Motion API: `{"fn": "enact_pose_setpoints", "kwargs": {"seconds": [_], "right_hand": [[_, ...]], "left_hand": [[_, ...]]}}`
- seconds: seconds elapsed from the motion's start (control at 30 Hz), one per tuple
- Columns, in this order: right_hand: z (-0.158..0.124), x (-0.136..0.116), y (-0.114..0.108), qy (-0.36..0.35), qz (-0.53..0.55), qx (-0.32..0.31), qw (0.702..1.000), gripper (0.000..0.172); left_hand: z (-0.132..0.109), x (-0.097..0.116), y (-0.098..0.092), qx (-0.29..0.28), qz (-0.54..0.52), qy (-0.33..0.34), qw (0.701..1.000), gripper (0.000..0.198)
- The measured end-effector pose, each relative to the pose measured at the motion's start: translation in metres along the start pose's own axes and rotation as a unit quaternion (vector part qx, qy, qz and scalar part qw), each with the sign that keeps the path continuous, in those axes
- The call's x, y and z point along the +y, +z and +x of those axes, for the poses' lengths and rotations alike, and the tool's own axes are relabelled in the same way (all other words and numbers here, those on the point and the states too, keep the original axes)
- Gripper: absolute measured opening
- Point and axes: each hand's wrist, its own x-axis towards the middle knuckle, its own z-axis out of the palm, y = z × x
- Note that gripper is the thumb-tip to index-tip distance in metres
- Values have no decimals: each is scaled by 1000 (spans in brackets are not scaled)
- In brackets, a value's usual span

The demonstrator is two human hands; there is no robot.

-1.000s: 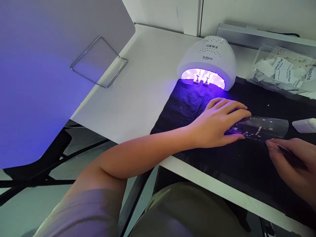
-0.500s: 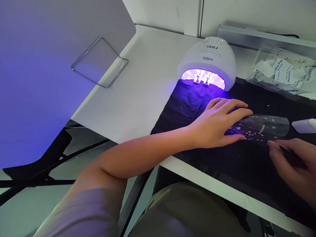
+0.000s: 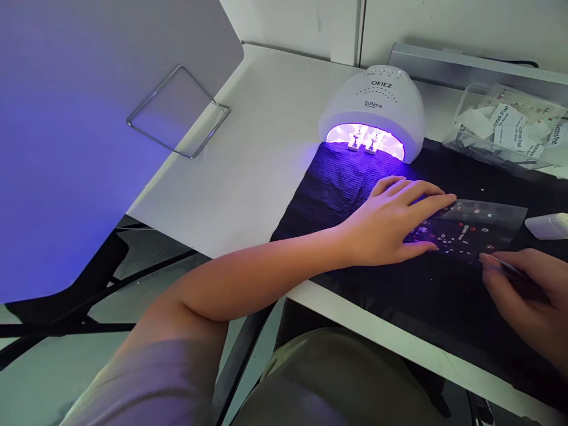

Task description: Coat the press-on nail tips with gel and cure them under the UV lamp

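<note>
A see-through sticker sheet point(image 3: 477, 228) with small red and white designs lies on the black cloth point(image 3: 426, 307). My left hand point(image 3: 394, 222) rests over its left end, fingers spread, with the index fingertip at the far edge and the thumb near the close edge. Part of the sheet is hidden under that palm. At the sheet's near right corner, my right hand point(image 3: 528, 290) pinches a slim metal tool that looks like tweezers point(image 3: 503, 263); its tip points left, and much of it is hidden by the fingers.
Behind my left hand stands a white nail lamp point(image 3: 375, 109), glowing violet, with two small stands holding pieces in its mouth. A clear box point(image 3: 510, 127) of alcohol pad packets sits back right. A white block-like object point(image 3: 548, 226) lies right. A white panel with a wire stand point(image 3: 180, 112) rises left.
The right end of the sheet, curved before, is now flatter and reaches slightly farther right. My right hand has shifted a little left; my left hand has stayed almost in place.
</note>
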Motion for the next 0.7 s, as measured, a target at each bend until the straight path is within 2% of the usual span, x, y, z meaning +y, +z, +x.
{"fn": "enact_pose_setpoints", "kwargs": {"seconds": [0.33,0.53,0.7], "right_hand": [[1,-2,-1,-3,-5,-1,1000,44],[0,-2,-3,15,0,-10,1000,43],[1,-2,-2,1,6,-9,1000,43]], "left_hand": [[1,1,-3,-3,-3,2,1000,59],[2,6,-6,-25,-6,-20,999,59],[3,6,-9,-44,-4,-23,999,56]]}}
